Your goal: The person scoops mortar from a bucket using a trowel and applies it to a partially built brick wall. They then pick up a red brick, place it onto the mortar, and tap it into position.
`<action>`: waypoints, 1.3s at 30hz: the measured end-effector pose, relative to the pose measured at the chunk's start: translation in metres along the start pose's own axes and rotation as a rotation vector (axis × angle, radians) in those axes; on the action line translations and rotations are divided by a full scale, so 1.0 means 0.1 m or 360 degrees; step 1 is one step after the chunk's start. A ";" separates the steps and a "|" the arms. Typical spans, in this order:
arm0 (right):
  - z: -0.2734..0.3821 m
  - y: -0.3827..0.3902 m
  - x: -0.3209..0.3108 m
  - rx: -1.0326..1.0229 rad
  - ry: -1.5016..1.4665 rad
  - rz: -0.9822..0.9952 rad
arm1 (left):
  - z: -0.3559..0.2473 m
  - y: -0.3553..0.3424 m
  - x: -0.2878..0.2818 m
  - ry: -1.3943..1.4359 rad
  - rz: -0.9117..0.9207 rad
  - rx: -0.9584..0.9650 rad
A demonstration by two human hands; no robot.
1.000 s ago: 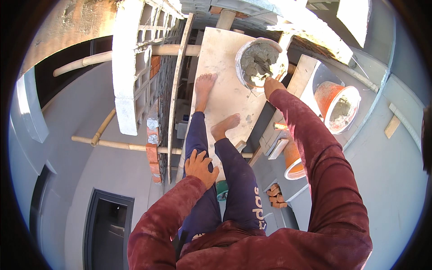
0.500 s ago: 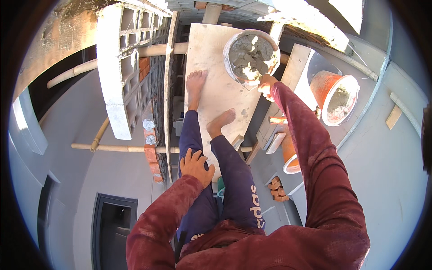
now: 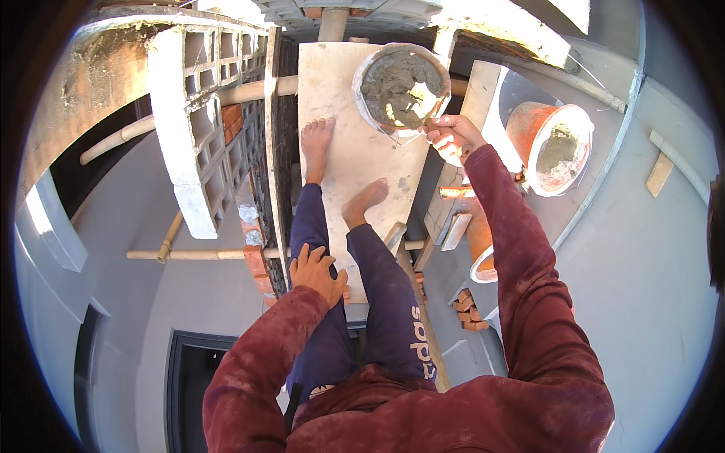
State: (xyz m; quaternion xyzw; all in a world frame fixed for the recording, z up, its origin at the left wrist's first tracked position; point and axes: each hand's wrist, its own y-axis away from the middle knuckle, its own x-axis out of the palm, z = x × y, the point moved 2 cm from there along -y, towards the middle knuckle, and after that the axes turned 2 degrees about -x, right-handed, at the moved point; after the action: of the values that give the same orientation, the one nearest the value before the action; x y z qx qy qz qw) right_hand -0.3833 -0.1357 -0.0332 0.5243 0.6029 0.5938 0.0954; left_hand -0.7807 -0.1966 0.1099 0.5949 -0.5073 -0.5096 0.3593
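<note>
My left hand [image 3: 313,273] lies on my left leg with its fingers spread, holding nothing. At the rim of a white bucket of grey mortar [image 3: 400,79], my right hand [image 3: 453,136] grips what looks like the handle of a tool, whose working end is hidden in the mortar. The bucket stands on a pale board [image 3: 340,90], where my bare feet [image 3: 317,143] also rest.
An orange bucket [image 3: 559,147] with mortar lies tilted at the right, another orange bucket [image 3: 479,241] below it. Hollow white blocks [image 3: 200,151] edge the board's left. Bamboo poles [image 3: 189,255] cross below. Bricks [image 3: 468,309] are piled far down; a dark door [image 3: 196,377] shows lower left.
The whole view has shifted, with board and buckets appearing further left. My right hand stays at the bucket's rim but has turned, showing its fingers more. My left hand remains on my leg.
</note>
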 end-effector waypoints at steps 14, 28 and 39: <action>0.51 0.24 1.10 -0.0741 0.4735 -0.1144 | 0.06 0.04 0.12 0.0167 -0.0122 0.0019; -0.03 -0.76 0.10 -0.0026 0.3774 -0.1381 | 0.13 0.06 0.23 0.0284 -0.0149 0.0017; 0.41 0.44 0.31 -0.0195 0.4054 -0.1312 | -0.01 0.01 0.18 0.0205 -0.0081 -0.0008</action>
State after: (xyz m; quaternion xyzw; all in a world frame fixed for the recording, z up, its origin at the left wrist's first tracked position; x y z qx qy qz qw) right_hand -0.3437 -0.0989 0.0068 -0.6141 0.3569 0.6191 -0.3349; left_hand -0.7805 -0.2146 0.1069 0.6382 -0.4665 -0.4804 0.3798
